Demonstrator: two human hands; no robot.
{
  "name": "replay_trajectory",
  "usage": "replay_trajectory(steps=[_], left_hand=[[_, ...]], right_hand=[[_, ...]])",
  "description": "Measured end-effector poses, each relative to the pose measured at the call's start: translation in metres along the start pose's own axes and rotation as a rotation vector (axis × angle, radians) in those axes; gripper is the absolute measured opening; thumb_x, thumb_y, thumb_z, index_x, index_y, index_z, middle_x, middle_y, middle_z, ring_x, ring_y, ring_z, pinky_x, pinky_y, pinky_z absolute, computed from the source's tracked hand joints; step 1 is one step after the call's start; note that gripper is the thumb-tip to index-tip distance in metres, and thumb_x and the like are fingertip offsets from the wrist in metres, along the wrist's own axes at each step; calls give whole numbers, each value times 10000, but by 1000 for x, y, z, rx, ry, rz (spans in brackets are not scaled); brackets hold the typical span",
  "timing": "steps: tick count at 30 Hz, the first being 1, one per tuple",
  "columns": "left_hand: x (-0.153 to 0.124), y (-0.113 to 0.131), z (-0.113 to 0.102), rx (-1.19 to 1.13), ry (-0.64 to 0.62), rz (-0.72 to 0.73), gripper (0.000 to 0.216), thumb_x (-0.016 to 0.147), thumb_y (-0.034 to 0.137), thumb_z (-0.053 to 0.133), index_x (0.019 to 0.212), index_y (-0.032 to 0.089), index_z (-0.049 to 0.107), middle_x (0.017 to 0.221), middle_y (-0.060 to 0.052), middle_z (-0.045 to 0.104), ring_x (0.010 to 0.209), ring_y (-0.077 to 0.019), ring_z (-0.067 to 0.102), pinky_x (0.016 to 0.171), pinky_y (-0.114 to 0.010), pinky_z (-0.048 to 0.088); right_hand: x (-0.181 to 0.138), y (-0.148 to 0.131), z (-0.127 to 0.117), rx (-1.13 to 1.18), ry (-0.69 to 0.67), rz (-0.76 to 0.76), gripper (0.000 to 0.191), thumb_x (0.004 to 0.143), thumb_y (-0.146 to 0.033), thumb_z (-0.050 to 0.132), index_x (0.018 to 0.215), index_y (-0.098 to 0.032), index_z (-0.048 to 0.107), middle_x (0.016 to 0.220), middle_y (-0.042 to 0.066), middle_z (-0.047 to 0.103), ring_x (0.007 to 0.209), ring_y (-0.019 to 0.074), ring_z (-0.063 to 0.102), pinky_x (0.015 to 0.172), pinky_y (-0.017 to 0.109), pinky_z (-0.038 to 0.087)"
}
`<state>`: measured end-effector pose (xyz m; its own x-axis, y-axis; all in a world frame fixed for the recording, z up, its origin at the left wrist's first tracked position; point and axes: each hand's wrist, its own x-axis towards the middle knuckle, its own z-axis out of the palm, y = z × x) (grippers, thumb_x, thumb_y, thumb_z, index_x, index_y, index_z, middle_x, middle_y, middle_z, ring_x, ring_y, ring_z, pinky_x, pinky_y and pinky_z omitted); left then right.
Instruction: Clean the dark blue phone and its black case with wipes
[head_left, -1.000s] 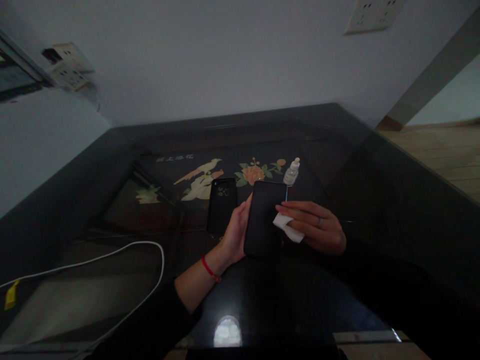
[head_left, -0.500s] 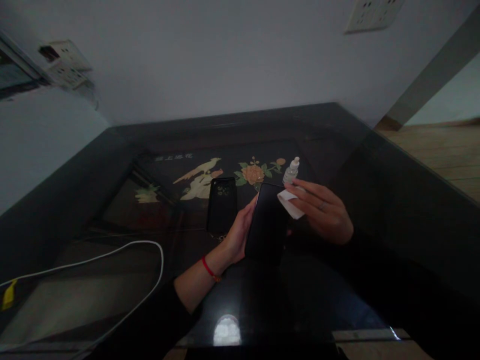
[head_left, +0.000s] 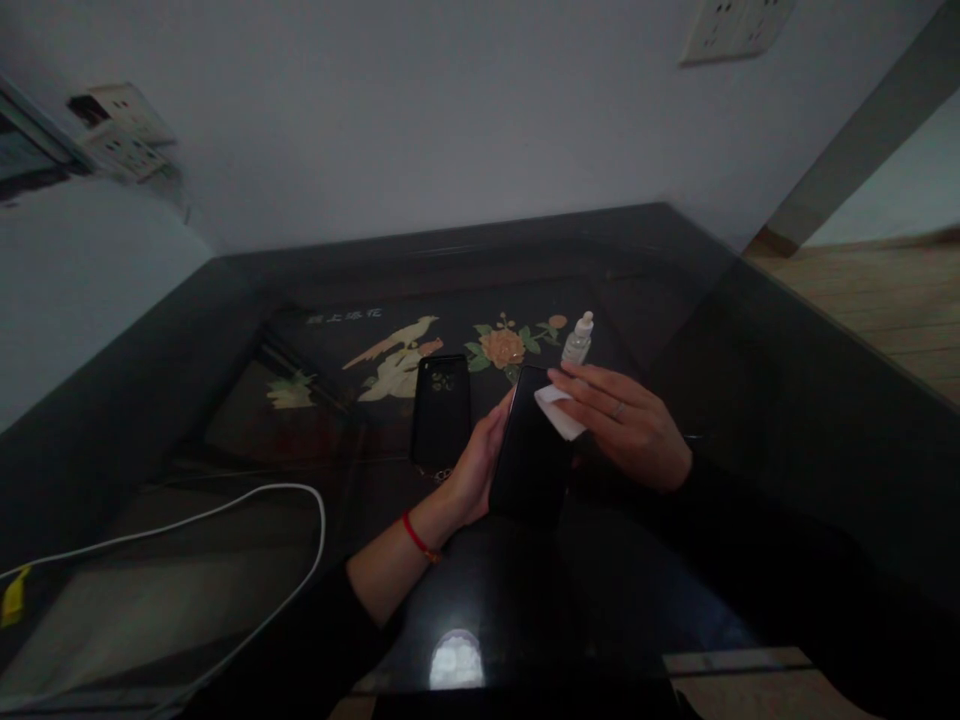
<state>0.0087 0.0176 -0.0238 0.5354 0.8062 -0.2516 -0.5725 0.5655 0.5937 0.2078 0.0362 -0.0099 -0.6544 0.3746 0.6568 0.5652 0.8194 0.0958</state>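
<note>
My left hand (head_left: 478, 462), with a red cord at its wrist, is closed around the left side of a black phone (head_left: 527, 470). The phone is tilted with its dark face up. A folded white wipe (head_left: 564, 415) is pinched in my right hand (head_left: 626, 420) and lies against the phone's upper right part. Just beyond my right fingers stands a small clear bottle (head_left: 576, 343) with a white cap. To the left of the phone lies a black phone case (head_left: 441, 415) with a small chain at its lower end.
The glossy dark table (head_left: 360, 580) bears a bird and flower picture (head_left: 501, 347). A white cable (head_left: 225, 505) with a yellow tag (head_left: 13, 597) curves over its left side. Wall sockets (head_left: 131, 130) are at the back left, and another socket plate (head_left: 735, 30) is at the upper right.
My right hand has moved left with the wipe, further onto the phone's upper face. My left hand keeps its hold on the phone. The whole view has shifted slightly.
</note>
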Motion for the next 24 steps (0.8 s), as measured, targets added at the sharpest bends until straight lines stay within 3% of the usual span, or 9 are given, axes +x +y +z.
replay_trajectory(steps=[3, 5, 8, 10, 12, 18, 24], left_hand=[[2, -1, -2, 23, 87, 101, 497, 919, 382, 480, 1395, 239, 492, 1445, -27, 502, 1336, -230, 443, 1131, -353, 312], [3, -2, -3, 42, 102, 115, 476, 932, 369, 459, 1378, 213, 514, 1449, -21, 498, 1371, -203, 394, 1150, -306, 268], [2, -1, -1, 37, 70, 79, 498, 941, 380, 433, 1421, 249, 451, 1465, -22, 478, 1362, -234, 408, 1131, -380, 312], [0, 0, 1, 14, -9, 28, 525, 942, 410, 422, 1456, 312, 378, 1496, -19, 435, 1344, -280, 429, 1071, -475, 378], [0, -1, 1, 3, -79, -5, 541, 940, 437, 417, 1467, 344, 340, 1524, -16, 390, 1334, -306, 435, 1020, -510, 415], [8, -8, -7, 52, 34, 84, 596, 885, 477, 503, 1412, 199, 468, 1367, -76, 574, 1311, -267, 462, 1082, -367, 339], [10, -9, -10, 10, -53, 110, 575, 922, 490, 412, 1412, 195, 468, 1393, -59, 551, 1324, -228, 448, 1108, -325, 298]], right_hand=[[2, -21, 5, 117, -43, -259, 197, 936, -108, 502, 1067, -109, 649, 1243, 130, 658, 1260, 248, 542, 1013, 433, 513], [2, -24, 6, 165, -41, -356, 180, 942, -127, 499, 1036, -125, 652, 1241, 117, 660, 1262, 230, 541, 1022, 426, 508], [-2, -3, 5, 104, -10, -196, 247, 951, -112, 464, 1145, -149, 612, 1290, 123, 626, 1288, 222, 513, 1016, 445, 508], [-4, 15, 3, 32, 48, -12, 337, 933, -57, 451, 1229, -160, 576, 1299, 140, 617, 1288, 227, 514, 1020, 467, 497], [-4, 20, 3, -13, 75, 61, 365, 923, -33, 446, 1244, -156, 570, 1295, 149, 619, 1281, 232, 522, 1023, 474, 491], [10, -16, 6, 97, -20, -306, 207, 944, -108, 473, 1061, -102, 643, 1268, 148, 637, 1309, 255, 488, 1036, 468, 485], [14, -11, 6, 7, 53, 21, 316, 931, -64, 466, 1221, -91, 588, 1312, 180, 600, 1318, 253, 480, 1067, 479, 450]])
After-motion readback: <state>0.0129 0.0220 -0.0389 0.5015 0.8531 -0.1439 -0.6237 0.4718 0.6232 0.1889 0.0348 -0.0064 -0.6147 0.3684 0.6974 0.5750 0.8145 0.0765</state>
